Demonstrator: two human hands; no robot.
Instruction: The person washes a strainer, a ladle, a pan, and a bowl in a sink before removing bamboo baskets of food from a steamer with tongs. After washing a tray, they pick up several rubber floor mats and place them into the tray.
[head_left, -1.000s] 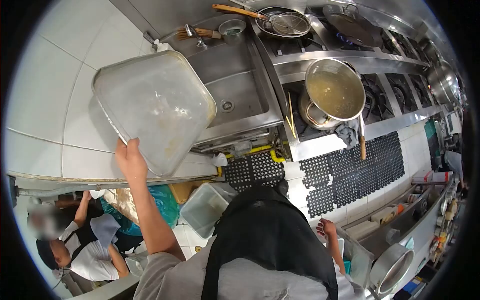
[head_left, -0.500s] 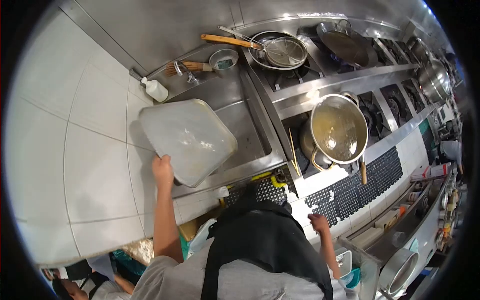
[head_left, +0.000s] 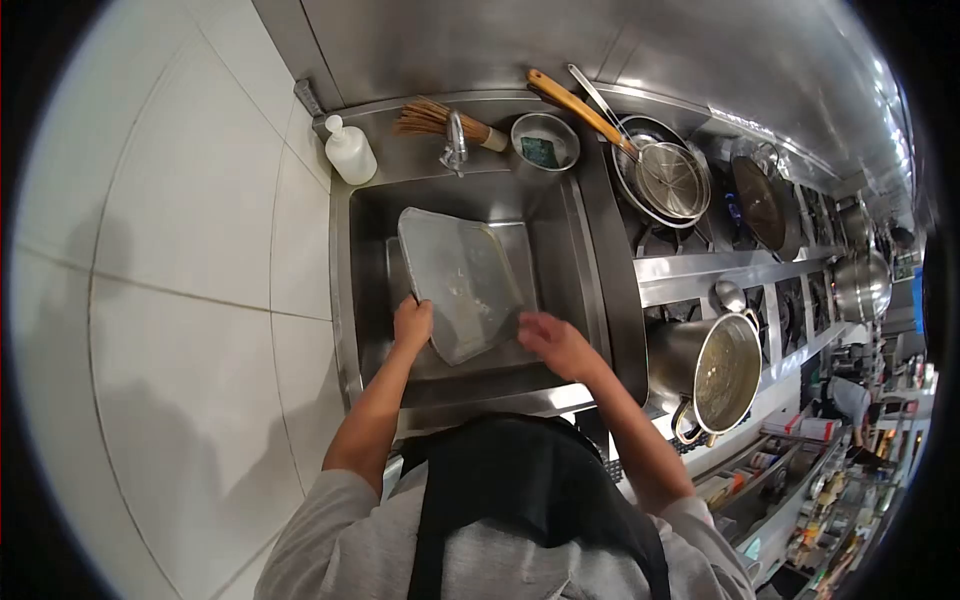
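A translucent pale plastic container point(head_left: 462, 285) is tilted inside the steel sink point(head_left: 375, 215). My left hand point(head_left: 412, 325) grips its lower left edge. My right hand point(head_left: 552, 345) is beside its lower right corner, fingers loosely spread and slightly blurred; whether a fingertip touches the corner cannot be made out. Above the sink is a metal faucet point(head_left: 454, 145), with a straw brush point(head_left: 440, 120) lying behind it. A metal bowl point(head_left: 545, 145) holding a green pad stands at the sink's back right corner.
A white pump bottle point(head_left: 350, 152) stands at the back left beside the tiled wall. On the stove to the right are a large pot point(head_left: 725, 375), a pan with strainers point(head_left: 672, 182) and a dark wok point(head_left: 758, 203). Far right, a person point(head_left: 850, 400) stands near shelves.
My left hand has brought the container down into the sink and tilted it. My right hand has come up from low on the right to the container's side. The view has shifted left.
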